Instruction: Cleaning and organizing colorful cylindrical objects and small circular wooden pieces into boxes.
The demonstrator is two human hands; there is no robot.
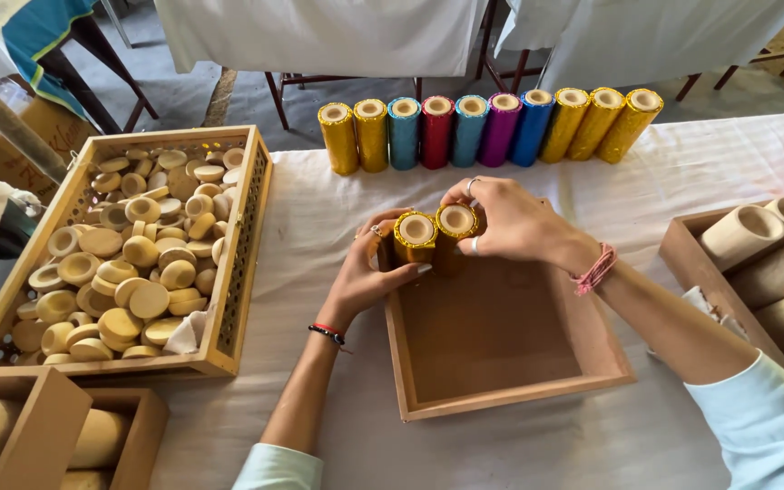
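Holding two gold glitter tubes (pixel 435 238) upright and pressed side by side, the left hand (pixel 369 272) clasped the nearer-left tube while the right hand (pixel 510 222) closed its fingers over the other; both stood in the far-left corner of a shallow square wooden tray (pixel 501 340), which held nothing else that showed. Just beyond the grip, ten glitter-wrapped tubes (pixel 487 129) lay in a tight row on the white cloth (pixel 319 209): two gold, one light blue, one red, one light blue, one purple, one blue, three gold, each showing a pale open end. Left of the hands, a mesh-sided wooden crate (pixel 238 263) was heaped with round pale wooden caps (pixel 129 259), too many to count, with a bit of white rag among them. Right of the grip, a wooden box (pixel 682 249) held at least four bare pale tubes (pixel 778 259), smooth and cylindrical. Nearer and to the left, another wooden box (pixel 133 436) held plain tubes, their number unclear.
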